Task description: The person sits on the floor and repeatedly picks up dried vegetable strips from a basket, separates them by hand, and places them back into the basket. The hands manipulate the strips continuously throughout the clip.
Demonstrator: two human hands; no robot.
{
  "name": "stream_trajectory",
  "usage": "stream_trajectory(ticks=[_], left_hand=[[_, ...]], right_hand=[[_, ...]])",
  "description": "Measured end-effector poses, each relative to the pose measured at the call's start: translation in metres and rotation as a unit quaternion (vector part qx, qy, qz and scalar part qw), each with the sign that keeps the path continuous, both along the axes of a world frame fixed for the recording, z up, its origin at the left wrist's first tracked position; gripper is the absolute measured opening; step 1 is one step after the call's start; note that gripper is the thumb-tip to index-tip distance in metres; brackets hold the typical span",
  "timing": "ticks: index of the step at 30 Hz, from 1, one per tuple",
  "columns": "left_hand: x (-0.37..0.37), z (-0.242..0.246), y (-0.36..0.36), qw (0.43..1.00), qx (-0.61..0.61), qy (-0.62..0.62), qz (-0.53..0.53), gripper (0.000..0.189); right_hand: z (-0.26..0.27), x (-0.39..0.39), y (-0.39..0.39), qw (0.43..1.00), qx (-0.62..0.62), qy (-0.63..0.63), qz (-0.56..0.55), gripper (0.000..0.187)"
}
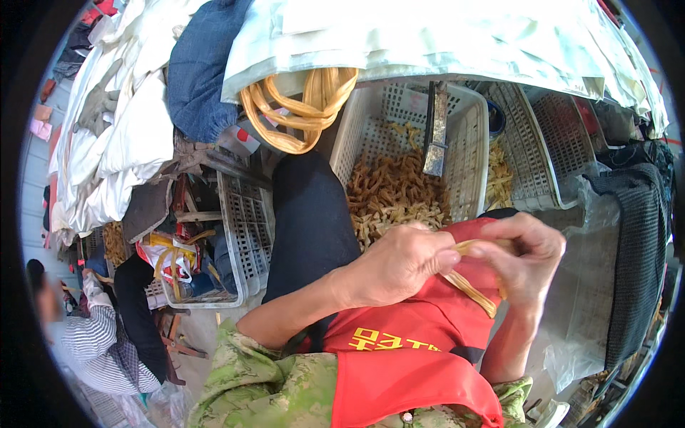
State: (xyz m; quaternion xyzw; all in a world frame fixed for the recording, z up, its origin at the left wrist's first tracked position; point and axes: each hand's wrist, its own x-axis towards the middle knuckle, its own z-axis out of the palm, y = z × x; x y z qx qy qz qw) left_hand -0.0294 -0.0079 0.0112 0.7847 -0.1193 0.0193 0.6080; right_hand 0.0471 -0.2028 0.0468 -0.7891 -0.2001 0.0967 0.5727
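Observation:
Above my lap, both hands grip a glossy tan strip that looks like bean-curd skin. My left hand pinches it between thumb and fingers. My right hand, slightly blurred, holds the other part, with the thumb close to the left fingertips. A doubled loose length hangs below the fingers over my red apron. Just beyond my hands, a white perforated plastic crate holds a heap of small knotted tan pieces. More long strips hang looped over the table's edge.
A white sheet covers the table ahead, beside a blue denim cloth. Other crates stand right and left. A dark mesh fabric hangs at right. Another person sits at the far left.

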Motion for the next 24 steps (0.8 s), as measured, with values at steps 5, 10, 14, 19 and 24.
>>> stream_trajectory(ticks=[5, 10, 14, 19, 24], left_hand=[[0.022, 0.018, -0.002, 0.831, -0.553, 0.05, -0.036, 0.043], [0.046, 0.005, -0.008, 0.973, -0.029, -0.211, 0.089, 0.026], [0.035, -0.008, 0.012, 0.922, 0.278, -0.242, 0.119, 0.011], [0.026, -0.019, 0.025, 0.993, -0.044, -0.031, 0.1, 0.008], [0.028, -0.031, 0.009, 0.967, -0.24, 0.016, 0.079, 0.028]], right_hand=[[0.0, 0.011, 0.031, 0.924, 0.254, 0.27, 0.092, 0.035], [-0.018, -0.005, 0.051, 0.837, 0.319, 0.44, 0.066, 0.018], [-0.015, 0.008, 0.034, 0.993, -0.1, 0.057, 0.038, 0.012], [-0.015, 0.0, 0.042, 0.991, -0.029, -0.132, -0.025, 0.016], [-0.026, -0.016, 0.045, 0.976, 0.134, 0.168, -0.037, 0.021]])
